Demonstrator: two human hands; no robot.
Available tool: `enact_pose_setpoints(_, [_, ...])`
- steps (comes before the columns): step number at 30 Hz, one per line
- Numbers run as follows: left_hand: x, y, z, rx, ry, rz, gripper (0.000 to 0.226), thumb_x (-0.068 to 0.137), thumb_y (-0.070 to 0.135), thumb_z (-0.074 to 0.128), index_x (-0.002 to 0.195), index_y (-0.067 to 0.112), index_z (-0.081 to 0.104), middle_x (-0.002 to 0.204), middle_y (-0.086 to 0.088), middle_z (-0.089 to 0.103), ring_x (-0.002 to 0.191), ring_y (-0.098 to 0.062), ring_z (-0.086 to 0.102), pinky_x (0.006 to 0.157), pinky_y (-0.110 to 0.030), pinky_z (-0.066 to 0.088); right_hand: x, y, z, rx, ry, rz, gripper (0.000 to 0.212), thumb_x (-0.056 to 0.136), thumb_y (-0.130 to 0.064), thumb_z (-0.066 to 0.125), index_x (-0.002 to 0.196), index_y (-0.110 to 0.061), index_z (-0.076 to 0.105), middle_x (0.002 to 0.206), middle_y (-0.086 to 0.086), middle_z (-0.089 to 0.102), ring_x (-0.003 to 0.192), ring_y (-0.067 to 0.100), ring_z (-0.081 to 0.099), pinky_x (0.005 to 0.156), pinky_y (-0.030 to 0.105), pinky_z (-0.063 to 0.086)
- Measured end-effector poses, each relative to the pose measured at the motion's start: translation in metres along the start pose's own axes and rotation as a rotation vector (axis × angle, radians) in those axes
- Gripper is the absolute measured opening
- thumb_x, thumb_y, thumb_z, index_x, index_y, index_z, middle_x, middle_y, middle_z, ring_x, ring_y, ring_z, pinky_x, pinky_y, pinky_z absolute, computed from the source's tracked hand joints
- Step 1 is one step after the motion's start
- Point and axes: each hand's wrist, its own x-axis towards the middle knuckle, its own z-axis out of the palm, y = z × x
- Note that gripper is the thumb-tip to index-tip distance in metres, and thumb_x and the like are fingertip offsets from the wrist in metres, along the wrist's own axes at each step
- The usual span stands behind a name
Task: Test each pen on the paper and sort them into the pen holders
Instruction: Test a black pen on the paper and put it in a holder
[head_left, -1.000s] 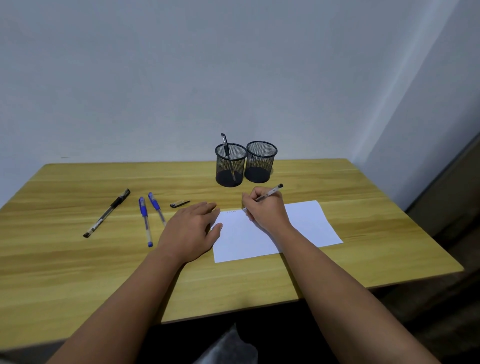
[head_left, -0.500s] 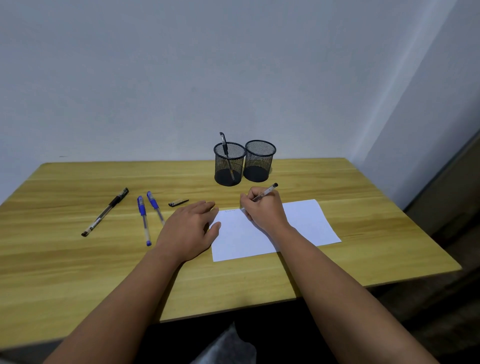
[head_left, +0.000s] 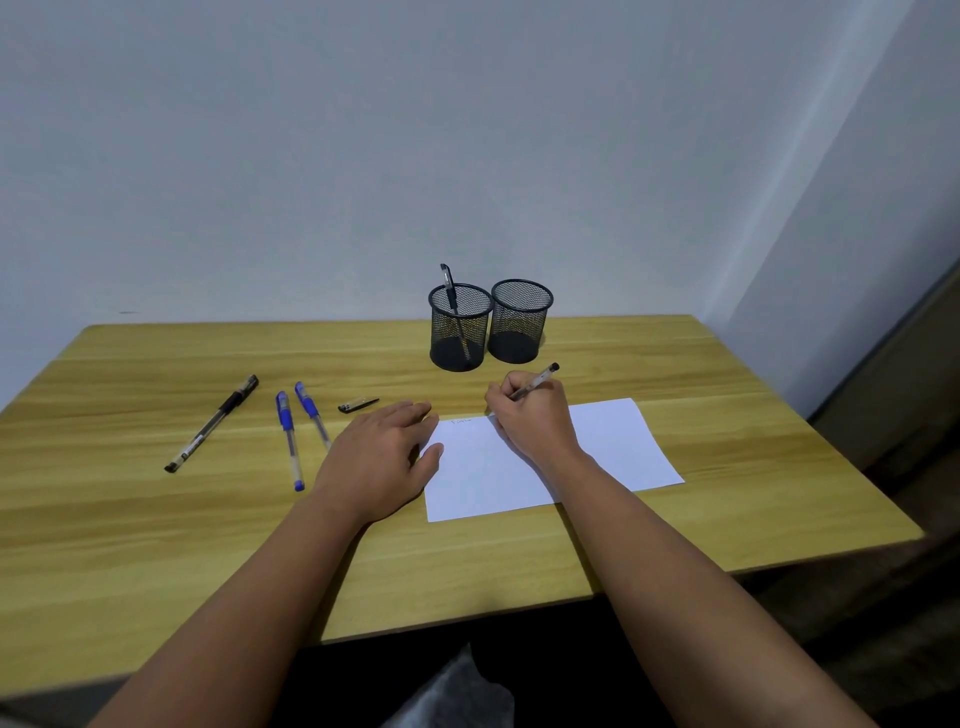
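My right hand (head_left: 532, 413) grips a black pen (head_left: 537, 378) with its tip down at the top edge of the white paper (head_left: 613, 441), next to a faint scribble. My left hand (head_left: 382, 454) lies flat on the table, fingers straight, thumb touching the paper's left edge. Two black mesh pen holders stand behind: the left holder (head_left: 460, 332) has one black pen (head_left: 448, 280) in it, the right holder (head_left: 519, 319) looks empty. Left of my hand lie two blue pens (head_left: 288, 436) (head_left: 310, 410), a black pen (head_left: 213, 422) and a loose black cap (head_left: 358, 403).
The wooden table (head_left: 156, 545) stands against a grey wall, with its right edge near a corner. Its front edge runs just below my forearms.
My right hand with the pen has shifted slightly left along the paper's top edge. The left hand stays in place.
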Motion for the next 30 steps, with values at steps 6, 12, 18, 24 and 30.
enact_pose_setpoints(6, [0.000, 0.000, 0.000, 0.006, -0.003, -0.002, 0.058, 0.094, 0.054, 0.035, 0.134, 0.024, 0.064, 0.149, 0.004, 0.054, 0.143, -0.016, 0.043, 0.109, -0.042, 0.042, -0.001, -0.002, 0.000, -0.039, -0.001, -0.009, 0.034, 0.089, -0.012, 0.065, 0.064, 0.000, 0.046, 0.052, 0.006, 0.040, 0.051, 0.022, 0.044, 0.052, 0.034, 0.040])
enact_pose_setpoints(12, [0.000, 0.001, -0.001, 0.012, -0.006, 0.002, 0.057, 0.095, 0.054, 0.035, 0.134, 0.024, 0.064, 0.149, 0.004, 0.054, 0.144, -0.015, 0.042, 0.110, -0.041, 0.041, -0.003, -0.006, -0.003, -0.105, 0.035, -0.052, 0.039, 0.091, -0.005, 0.063, 0.060, -0.003, 0.040, 0.052, 0.002, 0.035, 0.051, 0.018, 0.037, 0.050, 0.028, 0.032])
enact_pose_setpoints(18, [0.000, 0.001, -0.001, -0.002, -0.001, 0.007, 0.057, 0.094, 0.053, 0.035, 0.129, 0.022, 0.067, 0.148, 0.002, 0.055, 0.143, -0.018, 0.044, 0.108, -0.041, 0.043, -0.004, -0.011, -0.003, -0.034, 0.069, -0.022, 0.046, 0.090, -0.004, 0.060, 0.058, -0.019, 0.030, 0.053, -0.008, 0.026, 0.057, 0.019, 0.029, 0.054, 0.032, 0.028])
enact_pose_setpoints(24, [0.000, 0.004, -0.008, 0.025, -0.007, 0.021, 0.056, 0.095, 0.051, 0.037, 0.131, 0.020, 0.066, 0.146, -0.001, 0.057, 0.140, -0.020, 0.047, 0.106, -0.041, 0.046, 0.001, -0.020, -0.009, 0.213, 0.154, 0.132, 0.035, 0.100, -0.006, 0.067, 0.068, -0.006, 0.053, 0.057, 0.013, 0.052, 0.047, 0.023, 0.053, 0.043, 0.025, 0.043])
enact_pose_setpoints(30, [0.002, 0.010, -0.017, 0.079, -0.053, 0.024, 0.052, 0.094, 0.049, 0.040, 0.122, 0.017, 0.069, 0.142, -0.002, 0.060, 0.134, -0.024, 0.053, 0.101, -0.040, 0.049, 0.005, -0.036, -0.014, 0.276, -0.079, 0.240, 0.032, 0.100, -0.025, 0.076, 0.082, -0.008, 0.056, 0.061, 0.013, 0.057, 0.041, 0.016, 0.051, 0.039, 0.022, 0.040])
